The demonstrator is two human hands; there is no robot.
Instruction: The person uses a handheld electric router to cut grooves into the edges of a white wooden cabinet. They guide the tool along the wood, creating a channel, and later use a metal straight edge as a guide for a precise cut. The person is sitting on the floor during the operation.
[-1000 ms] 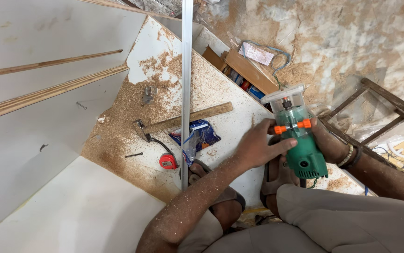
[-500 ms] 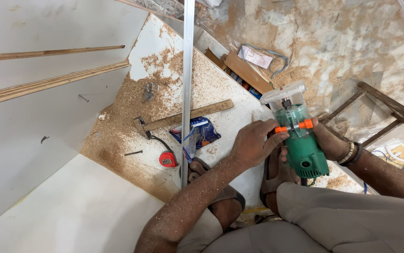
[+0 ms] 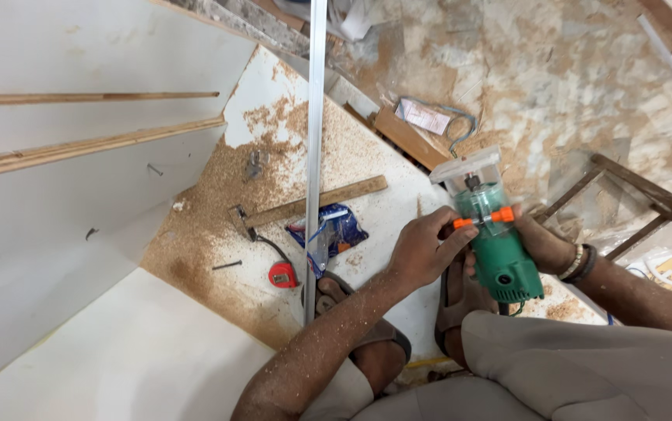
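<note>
Since a second ago, little has been shifted — the green router (image 3: 498, 251) is kept gripped by the right hand (image 3: 540, 243), its orange clamp (image 3: 485, 219) pinched by the left hand (image 3: 423, 251); adjustment seems ongoing.

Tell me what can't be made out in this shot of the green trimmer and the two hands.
- Head view: the right hand is mostly hidden behind the green trimmer; its grip can't be judged.
- The cutter inside the clear base is too small to tell.
- The left hand covers the orange knob's near end.
- The wooden frame is cut off by the right edge.
</note>
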